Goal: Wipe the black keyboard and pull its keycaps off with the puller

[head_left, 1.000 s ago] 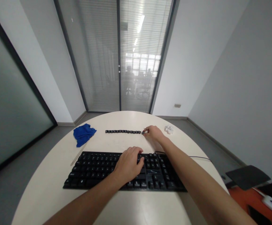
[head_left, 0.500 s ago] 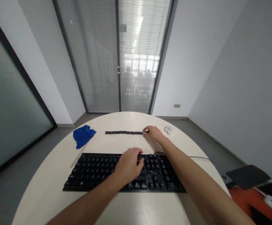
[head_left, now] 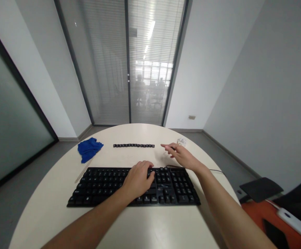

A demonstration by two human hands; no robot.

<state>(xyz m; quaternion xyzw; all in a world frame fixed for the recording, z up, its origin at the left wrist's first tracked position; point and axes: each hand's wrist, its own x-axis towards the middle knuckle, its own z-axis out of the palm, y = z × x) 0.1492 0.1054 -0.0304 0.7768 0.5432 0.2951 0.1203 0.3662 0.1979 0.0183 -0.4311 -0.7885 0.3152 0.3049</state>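
A black keyboard (head_left: 100, 186) lies across the table in front of me. My left hand (head_left: 139, 178) rests on its middle with the fingers lying over the keys and the thumb apart. Beyond it, small black keycaps (head_left: 133, 145) form a straight row on the table. My right hand (head_left: 177, 152) is above the table, right of the row's end and apart from it. Its fingers are curled around something small with a dark part and thin, faint wire-like lines, too small to make out.
A crumpled blue cloth (head_left: 89, 148) lies at the left, with a thin pale stick (head_left: 84, 171) beside it. Crumpled white material (head_left: 182, 141) is behind my right hand. A cable (head_left: 216, 171) runs off the round table (head_left: 150, 224). An orange seat (head_left: 259, 218) stands at the lower right.
My right hand has pulled back from the right end of the keycap row, moving right and nearer to me. My left hand stays on the keyboard. The view has shifted slightly.
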